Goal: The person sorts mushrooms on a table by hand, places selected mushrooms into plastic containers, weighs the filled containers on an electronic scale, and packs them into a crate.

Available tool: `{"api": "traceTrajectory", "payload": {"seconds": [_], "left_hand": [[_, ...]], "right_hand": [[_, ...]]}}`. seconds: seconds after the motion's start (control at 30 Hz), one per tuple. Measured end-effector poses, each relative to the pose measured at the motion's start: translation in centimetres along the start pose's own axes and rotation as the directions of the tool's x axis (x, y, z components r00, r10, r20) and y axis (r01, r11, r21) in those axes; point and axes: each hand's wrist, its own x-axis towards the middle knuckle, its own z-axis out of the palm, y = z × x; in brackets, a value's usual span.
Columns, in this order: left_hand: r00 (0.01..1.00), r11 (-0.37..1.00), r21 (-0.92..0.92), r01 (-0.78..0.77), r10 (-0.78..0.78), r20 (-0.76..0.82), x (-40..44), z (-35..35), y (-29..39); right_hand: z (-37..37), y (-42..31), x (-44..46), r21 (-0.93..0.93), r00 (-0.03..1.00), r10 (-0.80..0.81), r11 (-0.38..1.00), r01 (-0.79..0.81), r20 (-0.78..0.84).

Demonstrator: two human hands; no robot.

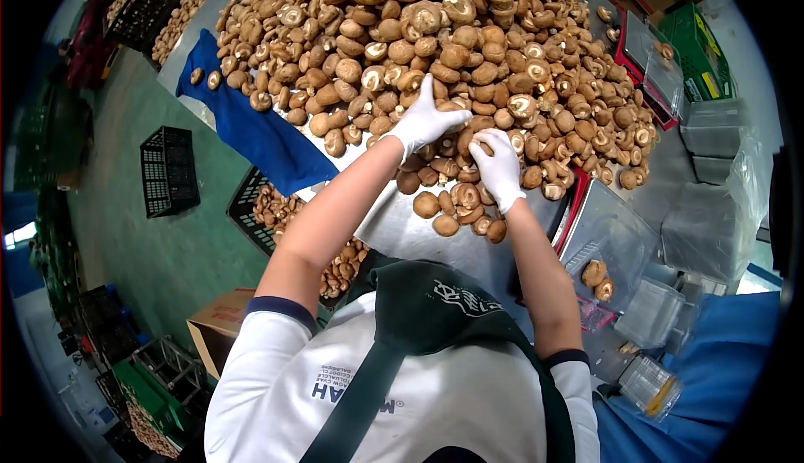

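Note:
A big heap of brown shiitake mushrooms (494,53) covers the metal table (419,224). At the front of the heap, my left hand (425,121), in a white glove, reaches in with thumb and forefinger spread wide; its other fingers are partly hidden. It touches the mushrooms, and I see none held in it. Just right of it and nearer to me is my gloved right hand (498,168), its fingers curled down among the mushrooms. What those fingers close on is hidden. Below the hands lies a small loose group of mushrooms (459,208).
Blue cloth (251,120) drapes over the table's left edge. Beneath it stands a black crate (247,203) of mushrooms, with a cardboard box (219,325) nearby. On the right are a scale (607,224) bearing two mushrooms, clear plastic trays (712,212) and a green crate (697,53).

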Motion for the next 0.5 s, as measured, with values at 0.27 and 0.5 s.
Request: {"api": "traceTrajectory", "payload": {"seconds": [0.27,0.5], "left_hand": [[0.967,0.644,-0.754,0.129,0.086,0.239,-0.4,-0.6,-5.4],[0.688,0.221,-0.812,0.54,0.44,0.577,-10.8,3.2,-1.9]], "right_hand": [[-2.0,1.3,-5.3,0.955,0.958,0.156,0.136,-0.263,0.242],[-6.6,-1.2,-10.8,0.98,0.978,0.074,-0.039,-0.193,0.195]]}}
